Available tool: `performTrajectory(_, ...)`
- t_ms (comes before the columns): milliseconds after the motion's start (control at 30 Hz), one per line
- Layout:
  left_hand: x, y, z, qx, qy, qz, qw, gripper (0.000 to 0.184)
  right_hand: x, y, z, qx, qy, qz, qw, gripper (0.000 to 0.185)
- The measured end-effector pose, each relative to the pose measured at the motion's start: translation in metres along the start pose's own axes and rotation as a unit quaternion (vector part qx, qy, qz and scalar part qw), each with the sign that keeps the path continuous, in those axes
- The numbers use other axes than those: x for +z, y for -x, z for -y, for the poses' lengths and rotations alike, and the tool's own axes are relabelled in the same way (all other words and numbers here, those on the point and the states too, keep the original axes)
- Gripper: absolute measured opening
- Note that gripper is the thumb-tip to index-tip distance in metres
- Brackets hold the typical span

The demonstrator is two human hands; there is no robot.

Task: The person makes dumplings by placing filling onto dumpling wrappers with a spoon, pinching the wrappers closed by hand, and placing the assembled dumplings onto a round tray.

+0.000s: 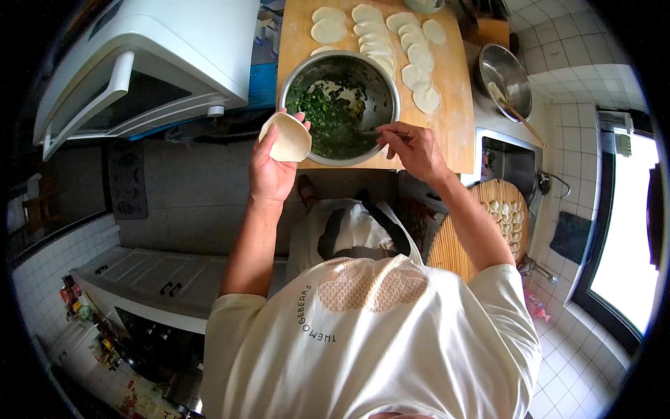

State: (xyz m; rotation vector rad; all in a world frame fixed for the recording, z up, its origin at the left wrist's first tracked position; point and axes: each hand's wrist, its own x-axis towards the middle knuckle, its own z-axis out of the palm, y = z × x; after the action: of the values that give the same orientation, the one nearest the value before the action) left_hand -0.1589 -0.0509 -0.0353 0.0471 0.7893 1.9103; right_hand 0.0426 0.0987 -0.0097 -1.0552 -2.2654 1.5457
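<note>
A round dumpling wrapper (287,138) lies in my left hand (271,171), the thumb over its near face and fingertips showing behind its edge. Right beside it is a steel mixing bowl (387,80) with chopped green filling (328,112) inside. Over the bowl's right rim, my right hand (413,148) pinches the handle of a thin metal utensil that looks like a spoon (364,133). Its far end is lost in the filling. Rows of flat wrappers (421,56) are laid on the wooden board (453,112) behind and beside the bowl.
A second steel bowl (504,63) with a wooden stick stands right of the board, near a sink (513,162). Below it, a round slatted tray (453,241) carries several shaped dumplings (508,222). A white appliance with a handle (160,56) stands on the left.
</note>
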Motion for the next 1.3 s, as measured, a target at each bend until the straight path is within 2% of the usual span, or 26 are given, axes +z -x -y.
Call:
performTrajectory(67,-0.002,0.001,-0.001,0.001,-0.001,0.004,1.0,0.042,0.004,0.003,0.008,0.01,-0.024,0.001,1.0,0.02)
performTrajectory(167,-0.005,0.001,-0.001,-0.001,0.013,0.015,1.0,0.042,0.013,-0.002,0.018,-0.04,-0.04,-0.002,0.998,0.021)
performTrajectory(200,-0.006,0.001,0.0,0.0,0.012,0.01,1.0,0.041,0.016,-0.013,0.017,-0.195,0.059,-0.012,0.979,0.022)
performTrajectory(233,-0.006,0.0,0.0,0.0,0.01,0.004,1.0,0.041,0.019,-0.023,0.016,-0.342,0.157,-0.021,0.926,0.023)
performTrajectory(267,-0.006,0.0,0.0,-0.004,0.008,0.005,1.0,0.041,0.022,-0.032,0.018,-0.339,0.156,-0.025,0.927,0.023)
performTrajectory(333,-0.005,0.0,0.001,0.0,0.004,0.008,1.0,0.04,0.023,-0.046,0.023,-0.412,0.285,0.047,0.864,0.034)
performTrajectory(367,-0.005,0.0,0.001,-0.001,0.003,0.009,1.0,0.04,0.02,-0.047,0.022,-0.411,0.285,0.046,0.865,0.034)
performTrajectory(433,-0.005,0.0,0.0,0.0,0.013,0.015,1.0,0.04,0.008,-0.046,0.019,-0.408,0.339,0.111,0.84,0.04)
performTrajectory(500,-0.004,0.001,0.001,0.002,0.017,0.014,1.0,0.04,-0.018,-0.033,0.025,-0.403,0.357,0.132,0.832,0.037)
performTrajectory(600,-0.007,0.001,0.003,0.005,0.019,0.012,1.0,0.04,-0.041,-0.013,0.032,-0.388,0.37,0.118,0.836,0.036)
performTrajectory(667,-0.007,0.0,0.005,0.008,0.016,0.014,1.0,0.04,-0.046,-0.008,0.033,-0.334,0.355,0.135,0.863,0.033)
performTrajectory(767,-0.008,-0.001,0.004,0.008,0.012,0.013,1.0,0.04,-0.022,-0.014,0.011,-0.379,0.329,0.135,0.854,0.03)
performTrajectory(833,-0.008,-0.002,0.003,0.008,0.01,0.029,0.999,0.04,-0.015,-0.022,0.013,-0.367,0.358,0.106,0.852,0.029)
performTrajectory(900,-0.008,-0.002,0.002,0.01,0.007,0.026,1.0,0.04,-0.016,-0.033,0.022,-0.359,0.318,0.052,0.876,0.03)
performTrajectory(967,-0.009,-0.001,0.004,0.003,0.004,0.021,1.0,0.04,-0.005,-0.053,0.024,-0.34,0.286,0.051,0.894,0.031)
performTrajectory(1033,-0.008,-0.002,0.004,0.006,-0.002,0.018,1.0,0.043,0.004,-0.076,0.019,-0.38,0.315,0.039,0.869,0.031)
performTrajectory(1067,-0.009,-0.003,0.004,0.009,-0.005,0.022,1.0,0.044,0.003,-0.079,0.021,-0.394,0.329,0.073,0.855,0.03)
performTrajectory(1167,-0.007,-0.002,0.003,0.003,0.017,0.019,1.0,0.039,-0.024,-0.059,0.026,-0.379,0.382,0.122,0.834,0.03)
performTrajectory(1300,-0.009,0.0,0.006,0.011,0.024,0.021,0.999,0.039,-0.053,-0.035,0.029,-0.337,0.366,0.11,0.86,0.03)
